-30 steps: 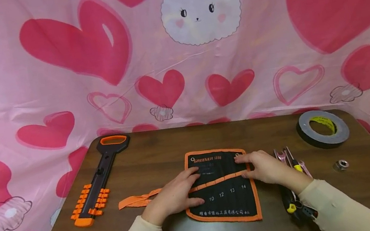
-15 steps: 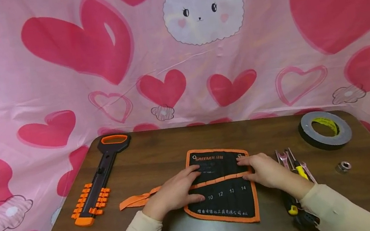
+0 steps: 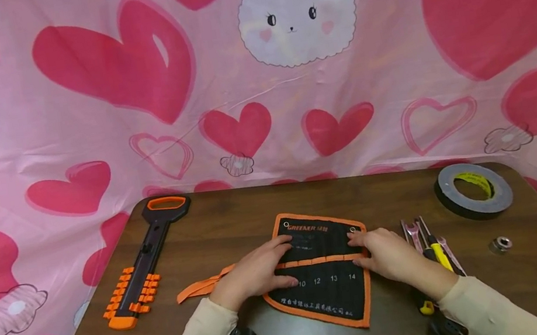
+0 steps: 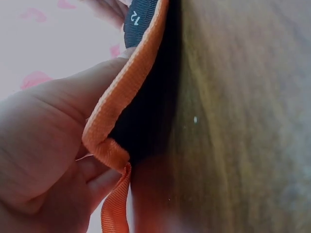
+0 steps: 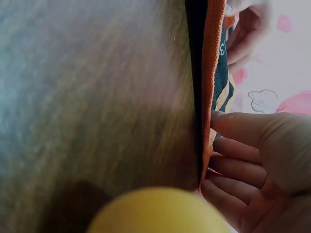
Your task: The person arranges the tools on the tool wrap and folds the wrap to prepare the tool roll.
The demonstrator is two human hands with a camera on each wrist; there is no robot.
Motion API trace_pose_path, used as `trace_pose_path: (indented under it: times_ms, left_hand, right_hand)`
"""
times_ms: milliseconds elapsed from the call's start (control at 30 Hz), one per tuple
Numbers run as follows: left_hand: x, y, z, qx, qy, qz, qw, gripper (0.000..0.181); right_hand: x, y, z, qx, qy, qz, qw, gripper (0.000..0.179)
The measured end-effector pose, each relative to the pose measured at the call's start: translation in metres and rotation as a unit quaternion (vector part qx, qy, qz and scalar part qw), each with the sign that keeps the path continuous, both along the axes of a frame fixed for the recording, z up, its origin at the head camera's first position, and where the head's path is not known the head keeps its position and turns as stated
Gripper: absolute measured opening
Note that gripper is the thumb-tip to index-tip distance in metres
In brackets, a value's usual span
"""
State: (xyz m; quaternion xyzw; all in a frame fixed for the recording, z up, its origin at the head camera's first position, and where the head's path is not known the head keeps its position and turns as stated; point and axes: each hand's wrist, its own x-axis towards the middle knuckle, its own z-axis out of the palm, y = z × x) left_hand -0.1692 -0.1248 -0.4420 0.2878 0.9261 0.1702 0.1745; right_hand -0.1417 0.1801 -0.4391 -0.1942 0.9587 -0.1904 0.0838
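A black tool pouch (image 3: pixel 325 298) with orange trim lies flat on the table, its lower pockets numbered. My left hand (image 3: pixel 251 274) rests on its left side, thumb and fingers spread over the fabric. On the right edge, the fingertips of my right hand (image 3: pixel 390 257) touch the pouch near the eyelet and the pocket seam. An orange strap (image 3: pixel 203 286) trails out to the left, partly under my left hand. In the left wrist view the thumb lies along the orange edging (image 4: pixel 129 80). The right wrist view shows the right thumb against the trim (image 5: pixel 211 73).
Pink wrenches (image 3: pixel 414 232) and yellow-black handled tools (image 3: pixel 440 253) lie by my right forearm, partly hidden. A tape roll (image 3: pixel 474 190) and a metal socket (image 3: pixel 502 244) are further right. A black rack with orange clips (image 3: pixel 142 265) lies at left. A heart-patterned cloth (image 3: pixel 232 78) hangs behind.
The pouch has turned slightly clockwise under my hands: its lower right corner has shifted left, its upper right corner right and down. The right hand has moved a little right and down.
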Motion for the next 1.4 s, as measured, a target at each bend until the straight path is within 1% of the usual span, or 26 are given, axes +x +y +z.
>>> trace_pose_path:
  times_ms: [267, 367, 500, 633, 800, 933, 1000, 1033, 1133, 1233, 1300, 1367, 1400]
  left_hand:
    - [-0.007, 0.005, 0.0, -0.011, 0.016, -0.007, 0.9998, 0.077]
    - [-0.009, 0.007, -0.001, -0.015, 0.016, -0.007, 0.9997, 0.077]
    - [-0.011, 0.008, 0.0, -0.014, 0.008, -0.005, 0.9999, 0.078]
    - [-0.013, 0.008, -0.001, -0.008, -0.006, -0.009, 0.9999, 0.077]
    - [-0.014, 0.007, -0.001, -0.004, -0.015, -0.02, 0.9997, 0.076]
    - [-0.015, 0.004, -0.003, 0.003, -0.017, -0.032, 0.9993, 0.075]
    - [-0.015, 0.003, -0.005, 0.009, -0.014, -0.039, 0.9991, 0.075]
    - [-0.017, 0.002, -0.008, 0.015, -0.008, -0.043, 0.9989, 0.074]
    - [-0.02, 0.001, -0.014, 0.028, 0.003, -0.045, 0.9986, 0.072]
    - [-0.027, 0.0, -0.028, 0.034, 0.035, -0.053, 0.9974, 0.07]
    - [-0.027, 0.001, -0.026, 0.033, 0.036, -0.05, 0.9975, 0.068]
    - [-0.028, 0.0, -0.03, 0.04, 0.042, -0.048, 0.9972, 0.067]
    - [-0.027, 0.001, -0.027, 0.042, 0.039, -0.043, 0.9974, 0.065]
  right_hand:
    - [0.007, -0.002, 0.001, 0.008, 0.004, -0.008, 0.9999, 0.04]
    - [0.009, -0.002, 0.001, 0.007, 0.009, -0.009, 0.9999, 0.039]
    - [0.01, -0.001, 0.001, 0.007, 0.006, -0.01, 0.9999, 0.04]
    - [0.012, 0.0, 0.001, 0.017, 0.006, -0.015, 0.9997, 0.039]
    - [0.016, -0.003, 0.0, 0.029, 0.012, -0.02, 0.9993, 0.038]
    - [0.019, -0.005, 0.0, 0.032, 0.005, -0.022, 0.9992, 0.037]
    - [0.02, -0.006, 0.0, 0.036, 0.002, -0.024, 0.9991, 0.038]
    - [0.021, -0.006, -0.001, 0.037, 0.002, -0.025, 0.999, 0.037]
    - [0.023, -0.007, 0.0, 0.041, 0.011, -0.028, 0.9987, 0.037]
    - [0.025, -0.007, 0.001, 0.043, 0.031, -0.028, 0.9982, 0.035]
    - [0.027, -0.008, 0.001, 0.045, 0.044, -0.025, 0.9977, 0.035]
    - [0.028, -0.009, 0.002, 0.047, 0.054, -0.022, 0.9972, 0.034]
    - [0.028, -0.009, 0.002, 0.048, 0.058, -0.02, 0.9969, 0.034]
